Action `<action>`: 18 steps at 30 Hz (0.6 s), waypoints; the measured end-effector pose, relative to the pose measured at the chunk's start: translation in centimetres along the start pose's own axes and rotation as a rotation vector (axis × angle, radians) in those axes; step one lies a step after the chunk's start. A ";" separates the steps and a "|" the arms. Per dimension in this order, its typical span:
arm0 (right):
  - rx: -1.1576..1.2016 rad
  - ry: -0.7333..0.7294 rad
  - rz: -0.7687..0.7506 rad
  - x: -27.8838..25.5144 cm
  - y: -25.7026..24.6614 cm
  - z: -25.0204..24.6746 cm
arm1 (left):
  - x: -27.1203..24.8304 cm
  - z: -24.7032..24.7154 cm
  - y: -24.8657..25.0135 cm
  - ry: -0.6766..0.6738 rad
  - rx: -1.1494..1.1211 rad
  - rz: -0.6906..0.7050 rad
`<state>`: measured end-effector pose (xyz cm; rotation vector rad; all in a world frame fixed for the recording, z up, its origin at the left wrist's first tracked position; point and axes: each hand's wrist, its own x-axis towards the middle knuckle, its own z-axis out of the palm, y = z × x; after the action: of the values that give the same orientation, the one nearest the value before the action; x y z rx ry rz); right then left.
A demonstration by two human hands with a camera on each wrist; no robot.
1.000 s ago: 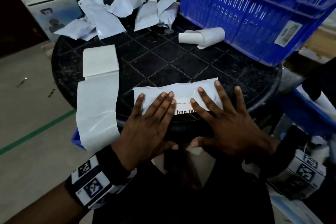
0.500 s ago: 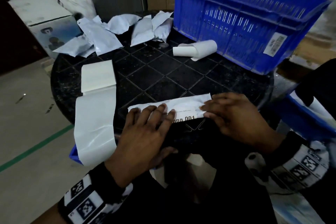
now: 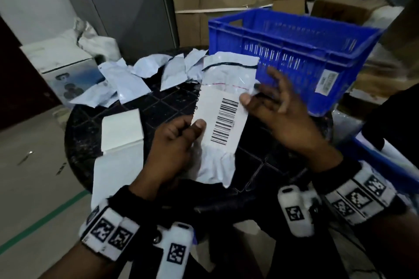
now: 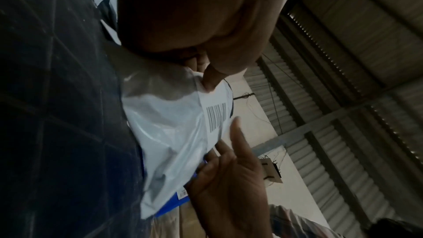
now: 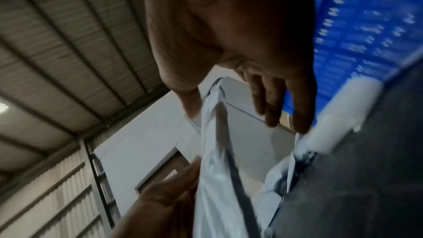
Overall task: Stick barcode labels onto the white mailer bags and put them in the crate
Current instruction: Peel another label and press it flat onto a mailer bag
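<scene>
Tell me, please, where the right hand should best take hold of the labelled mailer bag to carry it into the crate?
Probably the bare top flap of the mailer bag, coming from the right, the blue crate's side. The left hand already pinches the left edge beside the barcode label, and the bag stands upright off the table, its right edge free. The right hand, fingers spread, is nearest there.

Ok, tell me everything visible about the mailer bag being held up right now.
The white mailer bag is thin, crinkled plastic with a dark line across its top flap, held upright above the black table. A white barcode label is stuck lengthwise on its front. The left hand pinches its left edge, and the right hand touches its right edge, fingers spread.
</scene>
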<state>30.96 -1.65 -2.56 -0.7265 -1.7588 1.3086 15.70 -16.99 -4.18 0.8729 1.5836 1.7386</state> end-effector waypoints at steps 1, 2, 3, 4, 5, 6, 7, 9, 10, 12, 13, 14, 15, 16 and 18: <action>0.057 -0.047 0.064 -0.3 0.7 0.7 | 0.1 0.4 -0.1 -0.008 -0.085 -0.041; 0.126 -0.092 0.093 -0.5 1.4 1.3 | 0.5 0.7 -0.3 -0.015 -0.139 -0.066; 0.193 -0.129 0.106 -0.7 1.8 1.8 | 0.8 1.0 -0.4 -0.017 -0.174 -0.083; 0.252 -0.157 0.108 -1.0 2.0 2.2 | 1.1 1.1 -0.5 -0.021 -0.191 -0.085; 0.277 -0.182 0.104 -1.0 2.2 2.5 | 1.6 1.1 -0.6 -0.026 -0.176 -0.069; 0.276 -0.204 0.099 -0.9 2.5 2.6 | 2.1 1.0 -0.9 -0.032 -0.137 -0.046; 0.258 -0.225 0.086 -0.7 2.7 2.7 | 2.7 1.0 -0.9 -0.041 -0.097 -0.024; 0.194 -0.278 0.052 0.0 2.9 2.7 | 3.8 0.9 -0.9 -0.038 -0.048 0.015; 0.148 -0.305 0.031 0.5 2.9 2.8 | 4.5 0.8 -0.8 -0.034 -0.036 0.032; 0.080 -0.331 -0.002 1.4 2.7 2.8 | 5.6 1.0 -0.5 -0.043 -0.040 0.060; 0.067 -0.327 -0.009 1.8 2.6 2.8 | 6.0 1.1 -0.3 -0.046 -0.065 0.068; 0.069 -0.315 -0.004 2.3 2.4 2.7 | 6.6 1.3 -0.2 -0.038 -0.106 0.073; 0.075 -0.307 0.016 2.8 2.2 2.5 | 7.4 1.4 0.0 -0.024 -0.159 0.072; 0.080 -0.311 0.053 3.2 1.9 2.3 | 8.1 1.6 0.0 -0.008 -0.218 0.063; 0.064 -0.333 0.101 4.3 1.0 1.6 | 9.9 2.1 0.4 0.004 -0.329 0.049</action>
<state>27.34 1.43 -2.63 -0.5930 -1.9493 1.6221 11.52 -7.80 -3.08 0.7493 1.2373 1.9649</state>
